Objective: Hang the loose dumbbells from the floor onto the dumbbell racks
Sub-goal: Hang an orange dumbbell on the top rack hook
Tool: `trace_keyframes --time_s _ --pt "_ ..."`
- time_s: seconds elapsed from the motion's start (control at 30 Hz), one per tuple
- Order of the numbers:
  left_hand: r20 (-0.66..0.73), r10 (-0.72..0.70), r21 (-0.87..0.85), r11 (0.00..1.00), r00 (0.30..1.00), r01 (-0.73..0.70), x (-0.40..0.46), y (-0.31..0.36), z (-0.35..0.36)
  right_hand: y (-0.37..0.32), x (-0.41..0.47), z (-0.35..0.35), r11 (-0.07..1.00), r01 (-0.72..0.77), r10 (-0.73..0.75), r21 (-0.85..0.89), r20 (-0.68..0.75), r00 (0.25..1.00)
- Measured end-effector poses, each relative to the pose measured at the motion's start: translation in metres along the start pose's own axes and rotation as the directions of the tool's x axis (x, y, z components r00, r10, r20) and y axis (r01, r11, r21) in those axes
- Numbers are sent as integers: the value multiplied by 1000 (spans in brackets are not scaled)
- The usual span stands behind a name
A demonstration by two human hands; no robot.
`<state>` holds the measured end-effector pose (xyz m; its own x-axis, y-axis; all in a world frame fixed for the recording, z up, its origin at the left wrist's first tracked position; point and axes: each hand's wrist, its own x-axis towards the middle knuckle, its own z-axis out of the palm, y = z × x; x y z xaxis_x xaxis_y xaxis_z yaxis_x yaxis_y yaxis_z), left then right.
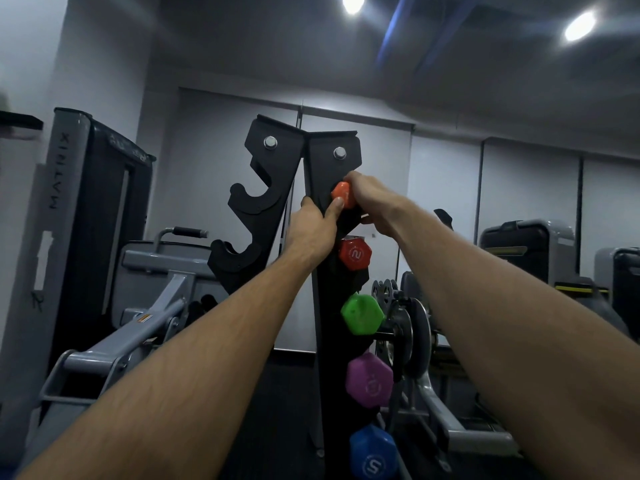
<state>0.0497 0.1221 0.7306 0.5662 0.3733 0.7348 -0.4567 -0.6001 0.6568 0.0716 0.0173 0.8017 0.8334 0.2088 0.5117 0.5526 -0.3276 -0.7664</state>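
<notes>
A tall black dumbbell rack (313,161) stands right in front of me. A small orange dumbbell (343,194) sits at its top right cradle. My right hand (374,202) grips that dumbbell from the right, fingers curled over it. My left hand (311,226) holds the rack's front edge, and its thumb touches the orange head. Below hang a red dumbbell (355,254), a green one (362,313), a purple one (370,381) and a blue one (372,457). The hooks on the rack's left face (249,199) hold nothing.
A grey Matrix weight machine (90,209) with a sloping arm (145,323) fills the left. Plate-loaded equipment (408,323) and more grey machines (530,244) stand to the right behind the rack. White wall panels close the back.
</notes>
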Motion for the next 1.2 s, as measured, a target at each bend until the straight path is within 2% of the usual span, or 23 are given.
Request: trace_keyframes --time_s 0.13,0.27,0.8,1.0,1.2 --pt "4 -22 10 1000 1000 22 2 4 -1 9 2 -6 995 8 -16 103 71 997" --pt "-3 -34 28 999 999 34 3 5 0 22 1 -10 990 49 -64 131 110 992" --pt "14 -40 -7 999 999 40 -1 6 -3 29 -6 -14 991 137 -137 11 159 978" --pt "-2 -25 11 1000 1000 25 -1 6 -1 35 -1 -12 982 189 -185 -17 128 974" --pt "-42 -68 62 996 997 70 3 12 1 30 7 -5 981 194 -193 -12 52 980"
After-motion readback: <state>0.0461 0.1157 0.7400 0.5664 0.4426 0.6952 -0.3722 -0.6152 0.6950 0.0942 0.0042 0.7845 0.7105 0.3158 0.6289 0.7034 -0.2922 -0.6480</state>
